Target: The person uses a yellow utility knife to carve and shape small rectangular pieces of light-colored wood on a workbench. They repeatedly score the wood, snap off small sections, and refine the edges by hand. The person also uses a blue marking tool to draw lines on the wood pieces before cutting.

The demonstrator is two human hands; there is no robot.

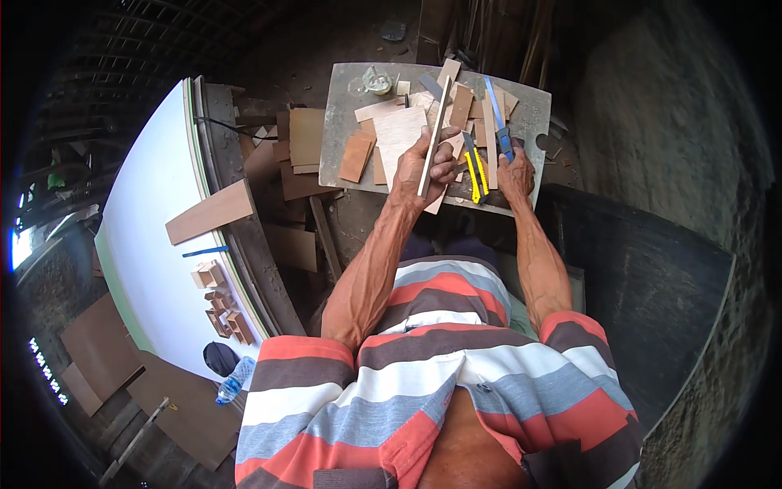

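My left hand (437, 165) is closed around a thin, pale strip of wood (438, 134), held upright and tilted a little above the small work table (342, 106). In my right hand (516, 169) is a narrow hacksaw (504, 141) with a blue handle and a long blue blade, which points away from me over the table's right side. Between my hands a yellow utility knife (475, 167) lies at the table's near edge. Thin plywood pieces, among them a broad pale sheet (399, 134) and a brown block (356, 155), are spread under and around my hands.
A clear cup (376, 80) stands at the table's far left. To my left, a large white board (155, 212) carries a wood plank (210, 212), a blue strip (204, 252), several little wooden boxes (208, 275) and a water bottle (235, 380). A dark panel (643, 285) leans at the right.
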